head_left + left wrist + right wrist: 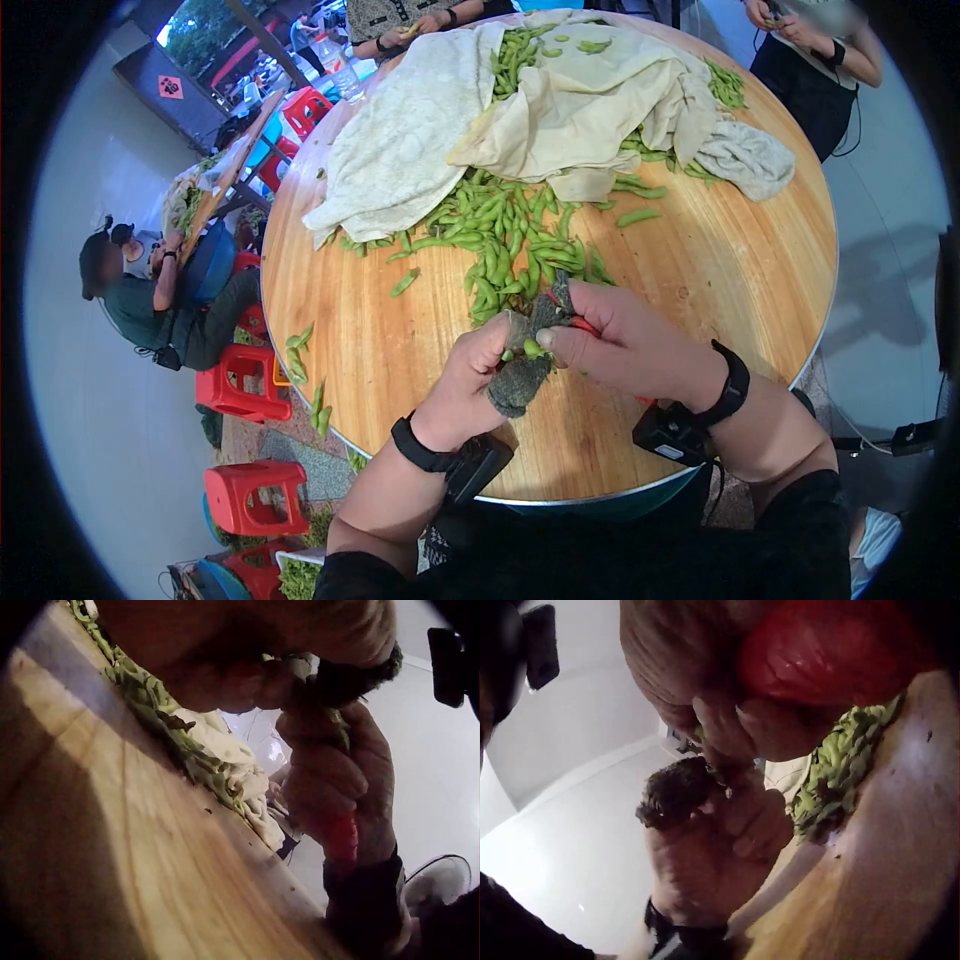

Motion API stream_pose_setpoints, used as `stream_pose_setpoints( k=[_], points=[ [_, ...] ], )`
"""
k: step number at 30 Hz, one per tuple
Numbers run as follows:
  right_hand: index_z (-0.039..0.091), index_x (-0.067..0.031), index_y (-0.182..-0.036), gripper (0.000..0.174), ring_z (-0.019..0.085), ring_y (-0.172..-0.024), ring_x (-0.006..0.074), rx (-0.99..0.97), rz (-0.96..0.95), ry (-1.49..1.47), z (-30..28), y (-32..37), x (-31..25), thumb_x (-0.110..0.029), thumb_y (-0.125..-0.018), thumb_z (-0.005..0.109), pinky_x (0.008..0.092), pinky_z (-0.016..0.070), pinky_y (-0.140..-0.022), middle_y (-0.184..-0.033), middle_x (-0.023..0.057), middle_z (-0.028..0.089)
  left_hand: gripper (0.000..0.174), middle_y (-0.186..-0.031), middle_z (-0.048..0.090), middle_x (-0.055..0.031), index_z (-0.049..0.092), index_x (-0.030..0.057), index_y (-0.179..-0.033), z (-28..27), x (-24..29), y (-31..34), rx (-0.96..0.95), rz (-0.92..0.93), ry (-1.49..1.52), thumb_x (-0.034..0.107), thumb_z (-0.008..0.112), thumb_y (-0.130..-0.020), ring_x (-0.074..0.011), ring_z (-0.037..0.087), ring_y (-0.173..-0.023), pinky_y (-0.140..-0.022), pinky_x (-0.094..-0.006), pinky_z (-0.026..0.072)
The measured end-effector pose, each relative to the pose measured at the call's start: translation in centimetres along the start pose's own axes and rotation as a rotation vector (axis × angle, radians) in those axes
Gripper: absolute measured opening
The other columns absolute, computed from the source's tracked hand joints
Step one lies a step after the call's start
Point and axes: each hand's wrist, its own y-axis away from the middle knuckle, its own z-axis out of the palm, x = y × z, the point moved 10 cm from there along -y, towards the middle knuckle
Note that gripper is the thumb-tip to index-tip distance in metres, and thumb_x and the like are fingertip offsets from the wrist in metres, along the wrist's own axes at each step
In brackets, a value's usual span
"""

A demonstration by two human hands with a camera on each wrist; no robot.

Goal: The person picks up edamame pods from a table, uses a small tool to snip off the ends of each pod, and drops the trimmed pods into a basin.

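Close over the front of the round table, my left hand pinches a green soybean pod. A dark grey knit finger cover is on this hand. My right hand meets it from the right, its thumb at the pod and another knit cover on a finger. Curled right-hand fingers hold a red smooth handle; whatever it belongs to is hidden inside the hand. Just beyond both hands lies a heap of soybean pods.
Cream cloths cover part of the heap on the wooden table. A few loose pods lie at the left edge. Red stools stand at left. People sit or stand around, one person at another table.
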Motion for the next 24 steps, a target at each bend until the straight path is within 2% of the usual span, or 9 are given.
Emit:
stream_pose_setpoints(
  k=[2, 6, 8, 11, 13, 15, 17, 20, 24],
  points=[
    [0.043, 0.0, -0.075, 0.026, 0.053, -0.058, 0.0336, 0.074, -0.221, 0.363, -0.2, 0.3, -1.6, -0.02, -0.084, 0.058, 0.038, 0.04, -0.052, -0.065, 0.0185, 0.05, 0.015, -0.073, 0.053, -0.005, 0.059, 0.0057, -0.091, -0.4, 0.1, 0.0, 0.01, 0.016, -0.109, 0.008, 0.064, -0.077, -0.0148, 0.053, -0.065, -0.059, -0.0262, 0.0412],
    [0.043, 0.0001, -0.075, 0.026, 0.051, -0.058, 0.0298, 0.089, -0.148, 0.392, -0.2, 0.3, -1.0, -0.019, -0.084, 0.057, 0.0366, 0.0396, -0.052, -0.064, 0.018, 0.05, 0.012, -0.072, 0.055, -0.0024, 0.058, 0.0024, -0.082, -0.5, 1.3, -0.1, 0.018, 0.054, -0.381, 0.01, 0.067, -0.078, -0.0119, 0.053, -0.066, -0.061, -0.025, 0.0417],
    [0.044, 0.0007, -0.075, 0.027, 0.05, -0.057, 0.0279, 0.084, -0.068, 0.258, -0.3, 0.0, 0.2, -0.021, -0.083, 0.058, 0.0361, 0.0396, -0.053, -0.065, 0.0179, 0.05, 0.014, -0.071, 0.054, -0.0037, 0.057, 0.0022, -0.081, -0.5, 1.1, 0.0, 0.035, 0.046, -0.393, 0.01, 0.068, -0.076, -0.0119, 0.053, -0.065, -0.06, -0.0251, 0.0413],
    [0.045, 0.0014, -0.075, 0.031, 0.051, -0.057, 0.0286, 0.133, -0.081, 0.155, -0.6, -0.2, 0.9, -0.025, -0.082, 0.06, 0.0364, 0.0397, -0.053, -0.063, 0.0181, 0.049, 0.018, -0.068, 0.052, -0.0057, 0.054, 0.0023, -0.077, -0.6, 1.4, 0.0, 0.064, 0.046, -0.487, 0.012, 0.07, -0.074, -0.0123, 0.052, -0.062, -0.056, -0.0253, 0.0405],
    [0.046, 0.0016, -0.075, 0.032, 0.052, -0.058, 0.0296, 0.135, -0.059, 0.253, -0.9, -0.2, 0.9, -0.026, -0.081, 0.061, 0.0365, 0.0402, -0.054, -0.064, 0.019, 0.05, 0.021, -0.066, 0.051, -0.0064, 0.053, 0.0026, -0.075, -0.3, 1.7, -0.2, 0.076, 0.055, -0.567, 0.013, 0.071, -0.073, -0.0128, 0.052, -0.059, -0.054, -0.0254, 0.0401],
    [0.046, 0.0019, -0.075, 0.033, 0.053, -0.059, 0.0307, 0.139, -0.035, 0.353, -1.4, -0.2, 0.7, -0.027, -0.08, 0.062, 0.0367, 0.0407, -0.054, -0.064, 0.0198, 0.05, 0.027, -0.058, 0.047, -0.0121, 0.045, 0.0054, -0.066, -0.2, 1.5, -0.3, 0.11, 0.007, -0.677, 0.015, 0.07, -0.067, -0.0306, 0.052, -0.051, -0.048, -0.0356, 0.0425],
    [0.047, 0.0021, -0.075, 0.029, 0.055, -0.061, 0.0356, 0.042, -0.035, 0.535, -0.8, -0.2, 0.3, -0.023, -0.079, 0.06, 0.0397, 0.0426, -0.055, -0.064, 0.0216, 0.052, 0.027, -0.058, 0.048, -0.0128, 0.045, 0.0054, -0.067, 0.1, 1.8, -0.4, 0.09, 0.015, -0.719, 0.015, 0.07, -0.067, -0.0319, 0.053, -0.053, -0.049, -0.0369, 0.0433],
    [0.047, 0.0026, -0.075, 0.024, 0.056, -0.063, 0.0397, 0.074, -0.113, 0.64, -0.4, 0.0, -0.5, -0.02, -0.078, 0.058, 0.0428, 0.0445, -0.055, -0.064, 0.0225, 0.054, 0.027, -0.059, 0.05, -0.0136, 0.045, 0.0054, -0.067, 0.4, 1.8, -0.3, 0.061, 0.026, -0.791, 0.016, 0.07, -0.066, -0.033, 0.054, -0.055, -0.05, -0.0383, 0.0446],
    [0.048, 0.0022, -0.075, 0.022, 0.056, -0.061, 0.0406, 0.079, -0.178, 0.636, -0.2, 0.0, -0.7, -0.018, -0.077, 0.056, 0.0438, 0.0453, -0.055, -0.064, 0.0221, 0.055, 0.028, -0.06, 0.051, -0.015, 0.044, 0.0055, -0.067, 0.5, 2.0, -0.3, 0.044, 0.001, -0.818, 0.016, 0.07, -0.065, -0.0346, 0.055, -0.058, -0.051, -0.0386, 0.0456]
  ],
)
